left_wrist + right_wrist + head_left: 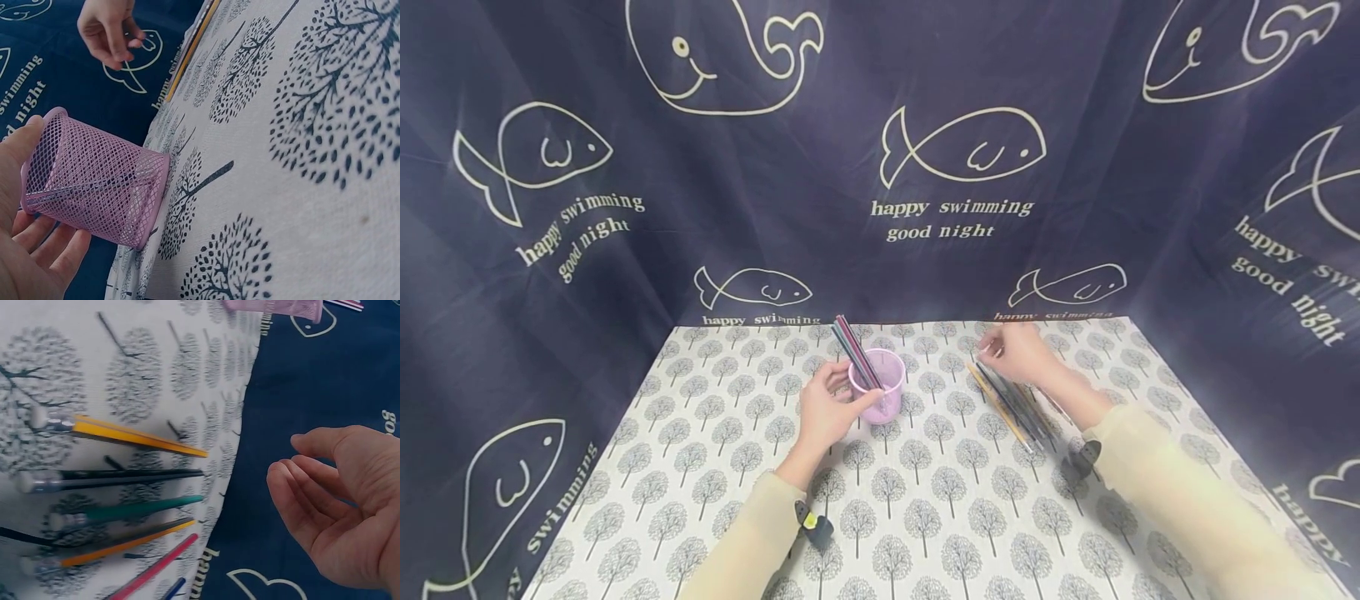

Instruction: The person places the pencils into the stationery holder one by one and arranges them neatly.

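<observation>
My left hand point(826, 410) grips a pink mesh pen cup point(887, 408), thumb at the rim and fingers curled round the side. The cup stands upright on the cloth, with several pencils point(854, 352) leaning out of it toward the far left. To the right lies a loose row of pencils point(1000, 404); in the right wrist view these include a yellow pencil point(137, 434), a green pencil point(137, 508) and a red pencil point(156, 565). Over their far ends hovers my right hand point(1013, 352), fingers loosely bent, nothing visible between thumb and fingertips.
A white cloth point(891, 508) printed with grey trees covers the table. Dark blue curtains point(820, 250) with fish drawings hang behind it and along both sides. Each wrist carries a small dark camera, such as the left wrist camera point(816, 529).
</observation>
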Demonstrator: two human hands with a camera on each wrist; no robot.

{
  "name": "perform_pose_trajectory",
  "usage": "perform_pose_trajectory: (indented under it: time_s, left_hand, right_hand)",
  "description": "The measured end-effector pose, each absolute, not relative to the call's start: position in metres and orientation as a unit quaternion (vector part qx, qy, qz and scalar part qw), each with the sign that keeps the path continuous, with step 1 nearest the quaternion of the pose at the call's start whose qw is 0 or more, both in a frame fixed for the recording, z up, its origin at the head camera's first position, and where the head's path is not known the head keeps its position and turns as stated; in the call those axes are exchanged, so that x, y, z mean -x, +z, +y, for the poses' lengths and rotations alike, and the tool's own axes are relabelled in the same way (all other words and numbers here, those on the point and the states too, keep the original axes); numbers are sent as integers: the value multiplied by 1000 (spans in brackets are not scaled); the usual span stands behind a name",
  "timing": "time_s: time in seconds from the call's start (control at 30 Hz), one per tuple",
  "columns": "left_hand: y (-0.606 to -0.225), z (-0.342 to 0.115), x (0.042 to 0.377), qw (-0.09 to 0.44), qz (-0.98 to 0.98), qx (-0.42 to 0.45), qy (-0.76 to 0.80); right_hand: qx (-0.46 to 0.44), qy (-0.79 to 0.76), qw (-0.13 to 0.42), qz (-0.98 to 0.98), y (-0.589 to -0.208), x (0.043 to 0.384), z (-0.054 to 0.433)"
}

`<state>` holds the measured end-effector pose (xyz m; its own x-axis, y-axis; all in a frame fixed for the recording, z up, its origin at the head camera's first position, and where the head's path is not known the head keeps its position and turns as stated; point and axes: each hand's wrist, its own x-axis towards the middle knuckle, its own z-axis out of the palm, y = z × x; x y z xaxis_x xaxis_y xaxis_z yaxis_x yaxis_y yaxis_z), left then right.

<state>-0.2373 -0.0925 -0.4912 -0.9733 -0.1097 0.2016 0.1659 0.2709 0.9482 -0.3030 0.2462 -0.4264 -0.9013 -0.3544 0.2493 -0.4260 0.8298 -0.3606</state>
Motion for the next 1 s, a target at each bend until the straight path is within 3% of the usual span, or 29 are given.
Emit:
perform_pose_trajectory:
  time_s: [0.27,0.53,0.8,1.0]
  left_hand:
    - [-490,-90,237,119,-783,29,-610]
    - [-489,-91,237,116,-785,26,-608]
    - [-491,-92,237,122,-784,30,-608]
    - [-491,-92,237,130,-784,35,-606]
  right_hand:
    - [-214,220,55,-950,-444,293,251]
    - [-241,181,77,-950,-466,288,249]
    - [-209,191,8,-959,-473,284,247]
    - [-193,174,22,-965,-475,284,246]
